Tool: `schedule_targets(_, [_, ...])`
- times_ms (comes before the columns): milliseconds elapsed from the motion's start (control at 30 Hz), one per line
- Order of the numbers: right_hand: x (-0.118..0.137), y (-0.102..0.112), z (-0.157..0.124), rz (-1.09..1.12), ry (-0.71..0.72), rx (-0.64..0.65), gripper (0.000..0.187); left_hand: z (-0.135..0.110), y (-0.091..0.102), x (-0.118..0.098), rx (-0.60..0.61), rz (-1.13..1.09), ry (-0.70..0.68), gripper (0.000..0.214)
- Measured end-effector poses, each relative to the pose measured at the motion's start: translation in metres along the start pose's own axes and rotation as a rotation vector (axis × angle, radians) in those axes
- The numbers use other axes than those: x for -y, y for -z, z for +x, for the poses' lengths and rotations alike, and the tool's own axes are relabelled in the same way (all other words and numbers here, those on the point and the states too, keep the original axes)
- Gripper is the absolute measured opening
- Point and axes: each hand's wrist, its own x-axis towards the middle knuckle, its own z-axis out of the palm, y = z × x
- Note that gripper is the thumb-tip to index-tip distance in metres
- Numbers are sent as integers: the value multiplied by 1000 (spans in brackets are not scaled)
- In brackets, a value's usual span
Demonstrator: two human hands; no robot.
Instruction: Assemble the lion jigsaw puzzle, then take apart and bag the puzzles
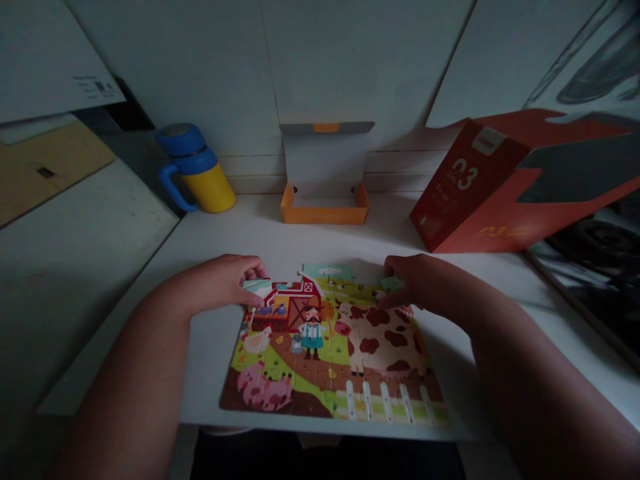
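A farm jigsaw puzzle [320, 347] lies flat near the front of the white table, showing a barn, a farmer, a cow, a pig and a hen. At its upper left corner, my left hand [239, 280] is closed on a pale puzzle piece [257, 285], thumb below and fingers above. My right hand [415, 280] pinches a greenish puzzle piece [391, 283] at the upper right, above the cow. Between the hands, a sky piece [327, 271] juts up from the top edge. My fingers partly cover both upper corners, so how those pieces sit there cannot be made out.
An orange box [325, 215] with its lid raised stands against the back wall. To its left leans a yellow and blue mug [207, 180]. A large red box [480, 193] stands at the right. Cabinet panels [75, 253] border the left side.
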Motion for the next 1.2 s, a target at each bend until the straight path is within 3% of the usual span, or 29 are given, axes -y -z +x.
schedule_targets(100, [9, 4, 2, -13, 41, -44, 32, -2, 5, -3, 42, 9, -40, 38])
schedule_targets(233, [29, -3, 8, 108, 44, -185, 38, -3, 9, -21, 63, -20, -88, 24])
schedule_targets(333, [45, -17, 14, 208, 47, -282, 42, 7, -3, -39, -43, -142, -126, 25])
schedule_targets(467, [60, -37, 24, 173, 84, -328, 42, 29, -34, -60, -232, -264, -180, 23])
schedule_targets(667, [64, -49, 31, 4, 137, -379, 44, 50, -58, -71, -361, -78, -268, 42])
schedule_targets(1000, [64, -52, 30, 38, 160, -423, 48, 54, -48, -73, -281, -89, -236, 48])
schedule_targets(1200, [63, -47, 31, 202, 91, -322, 55, 50, -51, -76, -242, -267, -172, 49])
